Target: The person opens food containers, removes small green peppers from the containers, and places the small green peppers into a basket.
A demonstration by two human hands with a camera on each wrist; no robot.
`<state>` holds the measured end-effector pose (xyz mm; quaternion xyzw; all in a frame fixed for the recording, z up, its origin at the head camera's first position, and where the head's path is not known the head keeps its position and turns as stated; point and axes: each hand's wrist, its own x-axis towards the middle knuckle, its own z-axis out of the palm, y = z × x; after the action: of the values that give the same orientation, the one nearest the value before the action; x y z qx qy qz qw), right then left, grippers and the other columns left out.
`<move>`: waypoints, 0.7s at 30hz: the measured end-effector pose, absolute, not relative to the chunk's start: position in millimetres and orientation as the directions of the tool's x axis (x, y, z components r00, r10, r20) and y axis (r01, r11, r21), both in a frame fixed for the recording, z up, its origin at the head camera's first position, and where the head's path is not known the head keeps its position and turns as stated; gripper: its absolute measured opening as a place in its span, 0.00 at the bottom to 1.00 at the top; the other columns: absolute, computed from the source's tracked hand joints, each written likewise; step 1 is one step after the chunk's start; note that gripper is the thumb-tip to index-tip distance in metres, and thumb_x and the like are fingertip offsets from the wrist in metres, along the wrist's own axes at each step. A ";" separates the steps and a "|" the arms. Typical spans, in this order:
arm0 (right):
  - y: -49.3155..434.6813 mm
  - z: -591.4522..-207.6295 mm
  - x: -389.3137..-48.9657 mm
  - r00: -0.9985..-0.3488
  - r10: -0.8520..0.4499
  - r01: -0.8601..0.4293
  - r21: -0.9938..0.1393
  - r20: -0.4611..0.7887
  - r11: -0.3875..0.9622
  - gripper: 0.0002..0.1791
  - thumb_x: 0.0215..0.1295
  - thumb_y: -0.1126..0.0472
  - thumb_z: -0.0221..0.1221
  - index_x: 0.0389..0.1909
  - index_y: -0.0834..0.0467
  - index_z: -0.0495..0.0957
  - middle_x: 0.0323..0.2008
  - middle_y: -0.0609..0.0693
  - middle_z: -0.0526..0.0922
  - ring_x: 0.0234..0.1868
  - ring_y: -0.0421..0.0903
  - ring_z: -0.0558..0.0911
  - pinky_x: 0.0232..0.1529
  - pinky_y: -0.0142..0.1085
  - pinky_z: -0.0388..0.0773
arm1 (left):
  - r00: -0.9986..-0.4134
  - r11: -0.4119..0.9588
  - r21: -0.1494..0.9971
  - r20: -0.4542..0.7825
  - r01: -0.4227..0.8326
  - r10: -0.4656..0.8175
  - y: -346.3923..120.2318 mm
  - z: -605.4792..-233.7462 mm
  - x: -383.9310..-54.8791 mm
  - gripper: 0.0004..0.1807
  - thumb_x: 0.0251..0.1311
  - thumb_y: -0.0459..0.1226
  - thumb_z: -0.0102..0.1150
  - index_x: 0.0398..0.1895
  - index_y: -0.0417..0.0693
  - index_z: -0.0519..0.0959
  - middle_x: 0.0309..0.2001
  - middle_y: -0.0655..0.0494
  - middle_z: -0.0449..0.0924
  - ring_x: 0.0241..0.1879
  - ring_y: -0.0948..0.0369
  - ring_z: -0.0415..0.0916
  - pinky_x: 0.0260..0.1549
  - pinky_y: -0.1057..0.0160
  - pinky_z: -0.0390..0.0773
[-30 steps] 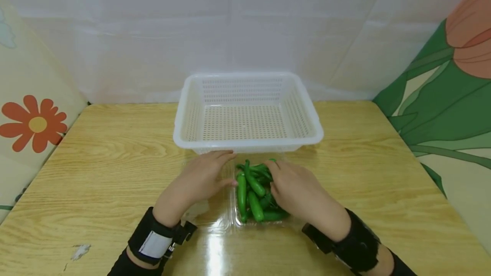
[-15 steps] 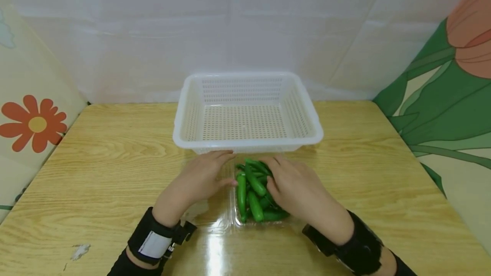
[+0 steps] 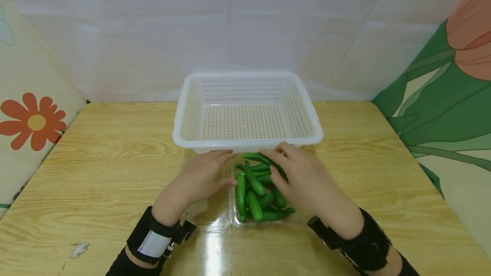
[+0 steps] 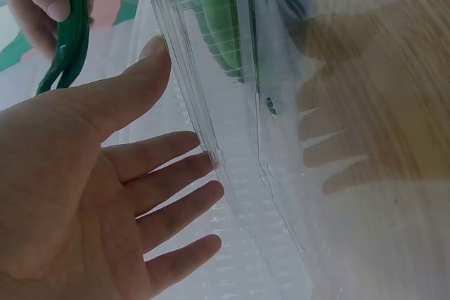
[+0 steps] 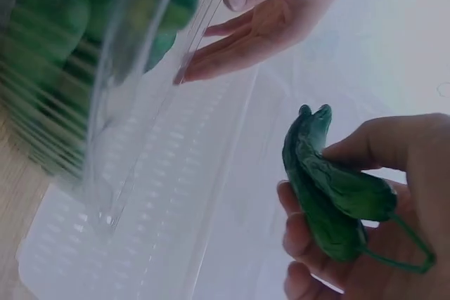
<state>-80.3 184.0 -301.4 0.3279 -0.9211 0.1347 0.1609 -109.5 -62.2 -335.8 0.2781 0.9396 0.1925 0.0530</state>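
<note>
My right hand (image 3: 301, 180) pinches two long green chili peppers (image 5: 316, 187) between thumb and fingers, raised above the pile in the head view. The right wrist view shows them side by side, their stems by the palm. Beneath, a clear plastic clamshell box (image 3: 232, 214) holds several more green peppers (image 3: 255, 205), partly covered by my right hand. My left hand (image 3: 201, 176) hovers over or rests on the box's left part with fingers extended. In the left wrist view its fingertips (image 4: 211, 191) are at the box's edge; contact is hard to tell.
A white perforated plastic basket (image 3: 245, 144) stands just behind the box, with nothing inside it. The wooden table (image 3: 126, 148) meets a white cloth (image 3: 245, 20) at the back. Flower-patterned panels (image 3: 441, 110) flank both sides.
My right hand has lifted peppers from the pile and shifted slightly up and to the right. Peppers it had covered now show in the box. My left hand has stayed in place.
</note>
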 end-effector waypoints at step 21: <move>195.6 -309.7 -103.5 -0.634 -0.382 -0.645 -0.187 0.672 0.741 0.19 0.56 0.71 0.69 0.50 0.65 0.82 0.43 0.59 0.83 0.43 0.55 0.81 0.40 0.45 0.83 | -0.834 0.772 0.380 -0.004 0.509 0.552 -63.1 -334.0 -107.7 0.41 0.59 0.53 0.66 0.70 0.41 0.68 0.71 0.47 0.66 0.69 0.47 0.64 0.68 0.47 0.64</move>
<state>-103.5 195.6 -309.7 0.2923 -0.8790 0.2105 0.3125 -107.7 -63.1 -334.0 0.2825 0.9395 0.1849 0.0580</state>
